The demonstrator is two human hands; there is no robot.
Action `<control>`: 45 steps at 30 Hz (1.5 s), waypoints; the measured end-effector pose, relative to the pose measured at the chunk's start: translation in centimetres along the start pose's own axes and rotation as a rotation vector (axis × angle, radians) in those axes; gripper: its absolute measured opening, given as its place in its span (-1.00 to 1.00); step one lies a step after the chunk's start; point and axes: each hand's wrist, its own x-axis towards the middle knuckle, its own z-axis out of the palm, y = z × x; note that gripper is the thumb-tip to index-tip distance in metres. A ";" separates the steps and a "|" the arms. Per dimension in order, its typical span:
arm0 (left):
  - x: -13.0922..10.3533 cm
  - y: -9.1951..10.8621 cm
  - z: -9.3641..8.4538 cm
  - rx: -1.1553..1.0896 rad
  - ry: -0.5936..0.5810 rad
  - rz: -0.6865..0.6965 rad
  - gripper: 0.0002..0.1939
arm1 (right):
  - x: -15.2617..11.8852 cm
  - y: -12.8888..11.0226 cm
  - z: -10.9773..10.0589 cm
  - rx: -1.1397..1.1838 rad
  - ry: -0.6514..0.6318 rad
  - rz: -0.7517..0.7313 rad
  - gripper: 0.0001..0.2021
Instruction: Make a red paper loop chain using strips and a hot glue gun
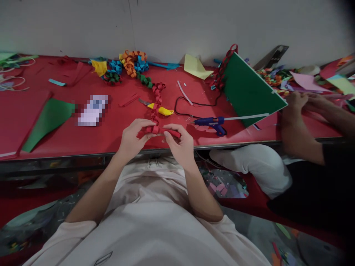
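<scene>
At the table's front edge, my left hand (135, 137) pinches the near end of a red folded paper chain (157, 96). My right hand (179, 142) grips a red paper strip (173, 133) that meets the chain between my fingers. The chain runs away from me, over a yellow-handled cutter (161, 109), and joins green, blue and orange folded paper (133, 62) near the wall. Right of my hands lies a blue glue gun (209, 121) with a white glue stick in its back.
A green board (249, 90) leans at the right. Beside it another person's hands (301, 99) hold something unclear. A pixelated phone-like object (93, 110) and green paper (50, 122) lie left on the red table (116, 138). A black cord (177, 108) loops behind the glue gun.
</scene>
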 end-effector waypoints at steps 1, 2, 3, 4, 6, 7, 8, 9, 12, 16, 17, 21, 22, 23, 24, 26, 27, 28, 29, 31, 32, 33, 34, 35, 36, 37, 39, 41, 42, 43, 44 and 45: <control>-0.2 0.0 0.1 -0.022 0.004 -0.037 -0.69 | -0.1 0.0 -0.2 -0.014 -0.045 -0.009 -0.78; -0.4 0.0 0.2 -0.056 0.008 -0.079 -0.68 | -0.2 0.1 -0.3 -0.013 -0.092 -0.012 -0.76; -0.7 0.0 0.3 -0.100 0.014 -0.121 -0.68 | -0.2 0.1 -0.4 0.005 -0.138 -0.008 -0.75; -0.8 0.0 0.3 -0.152 0.020 -0.157 -0.69 | -0.3 0.2 -0.4 0.036 -0.173 0.002 -0.76; -1.1 -0.2 0.4 -0.255 0.050 -0.208 -0.71 | -0.3 0.5 -0.3 0.114 -0.206 0.029 -0.78; -1.2 -0.2 0.5 -0.298 0.075 -0.221 -0.70 | -0.3 0.6 -0.2 0.144 -0.200 0.040 -0.77; -1.2 -0.2 0.5 -0.332 0.104 -0.225 -0.68 | -0.2 0.7 0.0 0.157 -0.177 0.049 -0.76; -1.3 -0.3 0.6 -0.356 0.126 -0.224 -0.65 | -0.1 0.8 0.1 0.154 -0.137 0.055 -0.74; -1.3 -0.3 1.0 -0.387 0.159 -0.213 -0.65 | 0.4 1.3 0.6 0.091 0.003 0.067 -0.74; -1.5 -0.3 1.5 -0.474 0.136 -0.256 -0.65 | 0.7 2.1 0.9 0.069 -0.037 0.082 -0.75; -1.6 -0.3 1.6 -0.511 0.133 -0.282 -0.60 | 0.7 2.3 0.9 0.086 -0.069 0.078 -0.74; -1.7 -0.4 1.6 -0.554 0.140 -0.365 -0.63 | 0.4 2.7 1.1 0.151 -0.187 0.036 -0.70; -1.7 -0.5 1.6 -0.548 0.143 -0.371 -0.65 | 0.4 2.7 1.1 0.162 -0.207 0.025 -0.69; -1.6 -0.6 1.6 -0.542 0.152 -0.368 -0.67 | 0.4 2.8 1.2 0.173 -0.209 0.015 -0.69; -1.6 -0.6 1.7 -0.535 0.170 -0.359 -0.66 | 0.4 2.8 1.3 0.187 -0.194 0.008 -0.69; -1.6 -0.6 1.8 -0.502 0.210 -0.336 -0.65 | 0.5 2.9 1.5 0.202 -0.102 0.004 -0.68; -1.6 -0.6 1.8 -0.480 0.224 -0.327 -0.66 | 0.6 2.9 1.6 0.190 -0.031 -0.002 -0.67; -1.6 -0.5 1.9 -0.460 0.236 -0.320 -0.66 | 0.7 2.9 1.6 0.163 0.046 -0.014 -0.67; -1.6 -0.4 2.0 -0.445 0.242 -0.315 -0.66 | 0.8 2.9 1.7 0.126 0.118 -0.029 -0.68; -1.6 -0.2 2.1 -0.438 0.241 -0.304 -0.67 | 0.8 2.9 1.7 0.057 0.213 -0.059 -0.70; -1.7 -0.1 2.2 -0.439 0.244 -0.296 -0.68 | 0.8 2.9 1.6 0.037 0.230 -0.071 -0.72; -1.7 0.0 2.2 -0.438 0.247 -0.288 -0.69 | 0.8 2.8 1.6 0.022 0.228 -0.083 -0.73; -1.7 0.1 2.2 -0.436 0.251 -0.278 -0.69 | 0.8 2.7 1.6 0.007 0.217 -0.100 -0.74; -1.7 0.2 2.2 -0.432 0.258 -0.272 -0.70 | 0.7 2.6 1.6 -0.014 0.199 -0.127 -0.75; -1.7 0.3 2.3 -0.425 0.265 -0.269 -0.69 | 0.7 2.5 1.5 -0.042 0.179 -0.165 -0.76; -1.7 0.4 2.3 -0.418 0.269 -0.269 -0.69 | 0.7 2.3 1.5 -0.078 0.159 -0.213 -0.77; -1.7 0.6 2.3 -0.402 0.270 -0.272 -0.67 | 0.6 2.0 1.5 -0.171 0.127 -0.318 -0.78; -1.6 0.7 2.3 -0.384 0.271 -0.271 -0.63 | 0.5 1.7 1.5 -0.273 0.109 -0.420 -0.76; -1.6 0.8 2.3 -0.378 0.270 -0.266 -0.61 | 0.5 1.6 1.5 -0.322 0.100 -0.460 -0.74; -1.6 0.8 2.3 -0.375 0.267 -0.261 -0.59 | 0.4 1.5 1.5 -0.370 0.089 -0.489 -0.73; -1.7 0.8 2.3 -0.375 0.261 -0.257 -0.58 | 0.3 1.5 1.5 -0.414 0.076 -0.507 -0.71; -1.7 0.7 2.4 -0.379 0.252 -0.257 -0.58 | 0.3 1.5 1.6 -0.449 0.060 -0.516 -0.70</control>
